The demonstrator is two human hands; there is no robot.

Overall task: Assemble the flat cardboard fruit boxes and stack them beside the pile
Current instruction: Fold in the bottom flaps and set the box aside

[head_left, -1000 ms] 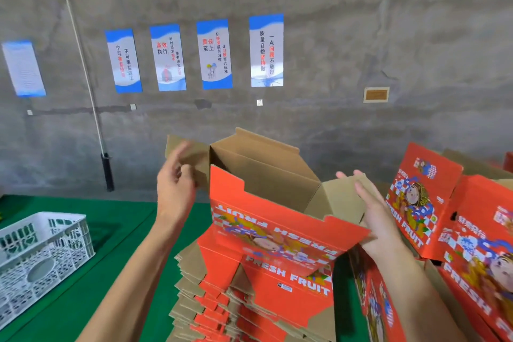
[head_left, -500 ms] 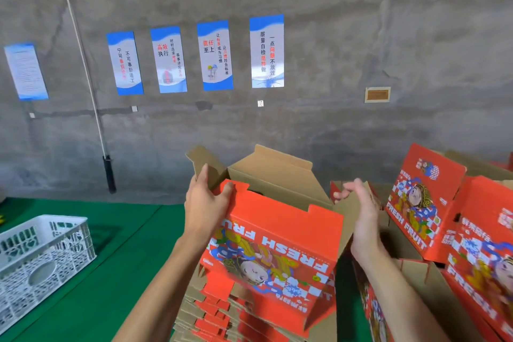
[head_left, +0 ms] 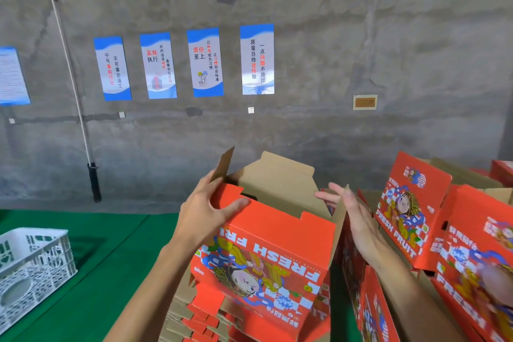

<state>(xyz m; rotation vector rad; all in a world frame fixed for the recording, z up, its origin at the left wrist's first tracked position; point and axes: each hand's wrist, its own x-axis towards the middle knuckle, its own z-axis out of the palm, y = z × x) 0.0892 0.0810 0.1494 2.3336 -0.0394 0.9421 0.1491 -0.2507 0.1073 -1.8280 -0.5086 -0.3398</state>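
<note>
A red cardboard fruit box (head_left: 266, 253), printed "FRESH FRUIT" upside down, stands opened up above the pile of flat boxes (head_left: 194, 319). Its brown flaps stick up at the back. My left hand (head_left: 205, 211) grips the box's upper left corner, thumb on the red front panel and fingers behind the side flap. At the box's right side, my right hand (head_left: 352, 214) is held flat with straight fingers against the right side flap.
Assembled red boxes (head_left: 410, 219) stand close on the right, one row behind another. A white plastic crate (head_left: 30, 266) sits on the green floor (head_left: 105, 258) at the left. A concrete wall with blue posters rises behind.
The box has tipped more upright and come nearer, its front panel now facing me. My left hand went from the loose flap to gripping the corner. My right hand straightened against the right flap.
</note>
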